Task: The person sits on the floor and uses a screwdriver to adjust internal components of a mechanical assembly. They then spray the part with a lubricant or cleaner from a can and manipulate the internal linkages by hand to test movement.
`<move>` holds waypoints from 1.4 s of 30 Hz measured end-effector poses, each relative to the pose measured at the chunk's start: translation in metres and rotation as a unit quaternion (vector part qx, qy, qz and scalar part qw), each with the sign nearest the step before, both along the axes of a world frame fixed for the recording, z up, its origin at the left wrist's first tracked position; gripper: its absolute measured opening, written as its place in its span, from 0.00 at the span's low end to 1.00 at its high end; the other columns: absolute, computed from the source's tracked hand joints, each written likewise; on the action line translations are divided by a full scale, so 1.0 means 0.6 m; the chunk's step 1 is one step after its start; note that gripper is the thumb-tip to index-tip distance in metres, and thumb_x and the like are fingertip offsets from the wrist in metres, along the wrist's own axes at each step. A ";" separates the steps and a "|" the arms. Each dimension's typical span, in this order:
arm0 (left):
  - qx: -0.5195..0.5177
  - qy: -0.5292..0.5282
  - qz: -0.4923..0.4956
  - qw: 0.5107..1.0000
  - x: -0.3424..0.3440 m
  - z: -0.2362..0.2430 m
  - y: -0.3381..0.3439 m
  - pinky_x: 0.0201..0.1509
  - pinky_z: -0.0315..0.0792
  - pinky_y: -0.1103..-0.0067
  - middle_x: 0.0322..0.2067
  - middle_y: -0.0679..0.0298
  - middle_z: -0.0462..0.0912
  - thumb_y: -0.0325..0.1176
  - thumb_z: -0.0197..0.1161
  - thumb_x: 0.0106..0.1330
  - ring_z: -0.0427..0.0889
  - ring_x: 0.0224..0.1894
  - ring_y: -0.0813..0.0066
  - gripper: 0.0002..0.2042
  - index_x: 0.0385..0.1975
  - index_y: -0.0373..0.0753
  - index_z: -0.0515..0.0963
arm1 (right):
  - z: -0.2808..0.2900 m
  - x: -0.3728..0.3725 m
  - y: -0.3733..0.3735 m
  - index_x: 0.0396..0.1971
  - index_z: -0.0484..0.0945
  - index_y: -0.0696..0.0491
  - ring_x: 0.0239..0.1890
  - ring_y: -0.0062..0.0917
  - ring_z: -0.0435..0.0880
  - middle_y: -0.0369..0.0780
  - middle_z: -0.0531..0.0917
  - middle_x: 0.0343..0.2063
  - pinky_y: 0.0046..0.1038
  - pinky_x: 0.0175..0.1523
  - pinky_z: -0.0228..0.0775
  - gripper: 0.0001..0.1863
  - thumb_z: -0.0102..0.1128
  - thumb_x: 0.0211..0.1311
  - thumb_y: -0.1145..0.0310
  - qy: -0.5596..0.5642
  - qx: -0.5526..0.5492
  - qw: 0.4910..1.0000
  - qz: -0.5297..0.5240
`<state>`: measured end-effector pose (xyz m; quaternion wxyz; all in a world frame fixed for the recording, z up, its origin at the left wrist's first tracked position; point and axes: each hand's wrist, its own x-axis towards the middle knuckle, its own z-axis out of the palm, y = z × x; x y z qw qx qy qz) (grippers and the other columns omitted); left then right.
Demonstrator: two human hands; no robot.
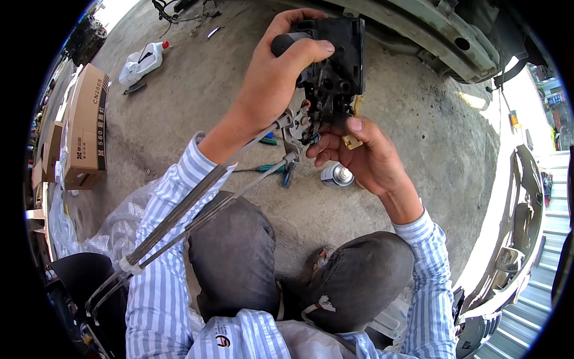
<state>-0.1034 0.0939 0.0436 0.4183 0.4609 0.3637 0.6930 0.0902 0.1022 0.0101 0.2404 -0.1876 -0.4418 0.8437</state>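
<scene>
My left hand (272, 84) grips a black gear shifter assembly (335, 72) from its left side, with the thumb laid across the front. At its lower end my right hand (371, 152) has bent fingers and the thumb against the assembly. A small pale-yellow plug connector (351, 142) on a yellow wire hangs between that thumb and the fingers. Two grey sheathed cables (197, 212) join a metal bracket (295, 128) at the assembly's lower left. They run down across my left forearm. The far side of the assembly is hidden.
A spray can (338, 175) and green-handled screwdriver (272, 169) are on the concrete floor below my hands. A white jug with a red cap (143, 61) and cardboard boxes (85, 128) stand left. A vehicle's metal underside (418, 30) is at top right; a removed bumper (514, 239) lies right.
</scene>
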 end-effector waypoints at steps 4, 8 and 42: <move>-0.013 -0.041 -0.007 0.999 -0.003 -0.007 0.004 0.44 0.74 0.83 0.41 0.63 0.79 0.30 0.64 0.59 0.79 0.40 0.81 0.21 0.52 0.33 0.71 | 0.009 -0.003 -0.002 0.49 0.72 0.63 0.40 0.36 0.83 0.45 0.80 0.41 0.36 0.46 0.74 0.27 0.54 0.67 0.52 -0.022 -0.007 1.000 0.005; -0.011 -0.063 -0.007 0.998 0.000 -0.006 0.007 0.44 0.76 0.82 0.41 0.61 0.79 0.29 0.64 0.59 0.80 0.40 0.79 0.21 0.53 0.32 0.71 | 0.003 -0.004 -0.003 0.49 0.72 0.62 0.38 0.35 0.83 0.45 0.79 0.41 0.36 0.45 0.74 0.23 0.54 0.67 0.57 -0.005 -0.053 0.999 -0.014; -0.180 -0.172 -0.053 0.967 -0.016 -0.017 0.026 0.40 0.81 0.70 0.40 0.59 0.80 0.36 0.59 0.66 0.84 0.38 0.70 0.17 0.52 0.38 0.69 | 0.027 -0.001 0.003 0.61 0.64 0.61 0.40 0.29 0.85 0.44 0.79 0.45 0.26 0.41 0.77 0.35 0.47 0.72 0.43 -0.141 0.212 0.964 -0.072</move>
